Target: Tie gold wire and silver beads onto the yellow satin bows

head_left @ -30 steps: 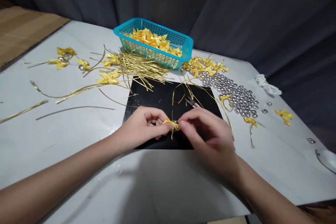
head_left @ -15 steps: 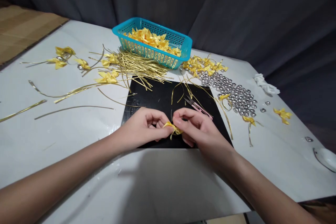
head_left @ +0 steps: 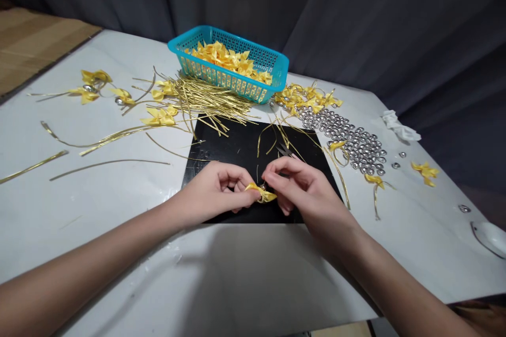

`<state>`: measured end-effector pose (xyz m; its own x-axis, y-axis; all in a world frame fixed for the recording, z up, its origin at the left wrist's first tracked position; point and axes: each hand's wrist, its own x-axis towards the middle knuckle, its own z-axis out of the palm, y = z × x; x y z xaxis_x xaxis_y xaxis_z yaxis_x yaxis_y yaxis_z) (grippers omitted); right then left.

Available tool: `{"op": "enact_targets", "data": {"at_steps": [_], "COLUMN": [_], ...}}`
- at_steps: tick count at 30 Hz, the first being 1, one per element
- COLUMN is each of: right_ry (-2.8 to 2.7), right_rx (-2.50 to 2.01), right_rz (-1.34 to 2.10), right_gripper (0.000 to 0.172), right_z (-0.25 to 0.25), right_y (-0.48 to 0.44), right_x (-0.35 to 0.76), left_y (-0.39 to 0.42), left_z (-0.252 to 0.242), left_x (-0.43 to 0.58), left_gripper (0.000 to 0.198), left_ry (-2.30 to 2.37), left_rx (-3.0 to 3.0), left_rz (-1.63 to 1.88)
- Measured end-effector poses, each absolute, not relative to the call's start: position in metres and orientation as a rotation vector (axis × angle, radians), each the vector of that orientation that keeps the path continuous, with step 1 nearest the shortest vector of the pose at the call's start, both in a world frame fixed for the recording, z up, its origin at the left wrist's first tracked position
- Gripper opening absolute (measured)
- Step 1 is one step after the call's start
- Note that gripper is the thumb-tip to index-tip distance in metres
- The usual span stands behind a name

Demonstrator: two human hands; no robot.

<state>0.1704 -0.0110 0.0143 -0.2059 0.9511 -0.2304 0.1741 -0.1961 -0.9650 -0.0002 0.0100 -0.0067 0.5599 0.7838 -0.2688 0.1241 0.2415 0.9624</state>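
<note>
Forearms (head_left: 118, 253) slant in from the two lower corners, the left one running low and straight into its wrist, the right one rising to a hand turned inward, so that both hands come close over one black mat (head_left: 245, 142). The left hand (head_left: 219, 187) has its fingers curled under and its thumb laid along them, pinching one yellow ribbon bow (head_left: 266, 196) above the mat's near part. At the bow's right side, the right hand (head_left: 312, 187) brings thumb and forefinger narrowly together, the other fingers folded below; I can't tell whether they grip anything. One thin strand (head_left: 257, 171) pokes up just beside those fingertips.

One pair of scissors (head_left: 283, 151) lies on the mat, blades showing beyond the right hand. One turquoise basket (head_left: 281, 71) stands behind the mat, holding yellow ribbon pieces (head_left: 225, 58) too jumbled to count. Against its near side spreads a thick pile of gold cords (head_left: 213, 99), also past counting. I make out five loose bows (head_left: 160, 115) on the left of the desk (head_left: 118, 195); on the right, a heap of yellow bows (head_left: 312, 99) sits by the basket, with three more apart from it. Silver beads (head_left: 351, 139) crowd beside that heap, dozens of them, three straying farther right. Near the desk's right edge lie one crumpled white item (head_left: 400, 125) and one rounded white object (head_left: 490, 238).
</note>
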Motion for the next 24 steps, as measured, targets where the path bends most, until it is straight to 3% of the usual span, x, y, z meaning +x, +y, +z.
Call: {"op": "enact_targets", "data": {"at_steps": [24], "right_ry": [-1.084], "right_rx": [-1.196], "right_rz": [1.576], "right_gripper": [0.018], "right_z": [0.0144], "right_y": [-0.0097], "right_x": [0.1709], "left_y": [0.011], "left_z": [-0.0071], "left_x": [-0.0001], "left_gripper": [0.015], "left_ry": [0.9], "left_rx": [1.235], "left_rz": [0.556]}}
